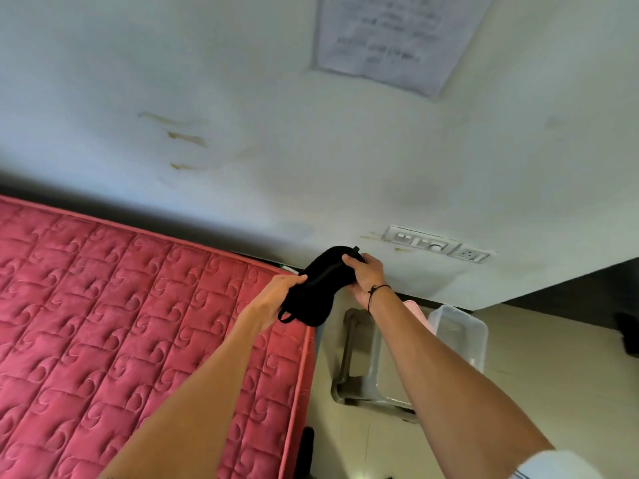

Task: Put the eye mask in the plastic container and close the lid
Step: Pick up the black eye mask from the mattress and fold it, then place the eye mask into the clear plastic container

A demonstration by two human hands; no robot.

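Observation:
A black eye mask [320, 288] hangs in the air between both hands, above the mattress corner. My left hand [276, 295] grips its lower left end, where a strap loop dangles. My right hand [368, 274] grips its upper right end. The clear plastic container [461, 331] stands open on a grey stool [359, 368], to the right of and below the mask. A pink lid [416, 311] shows beside the container, mostly hidden behind my right forearm.
A pink quilted mattress [121, 333] fills the left half of the view. A white wall with a socket panel [439, 245] and a paper notice [397, 36] rises behind. Tiled floor [553, 357] lies to the right, with a dark object [631, 335] at the right edge.

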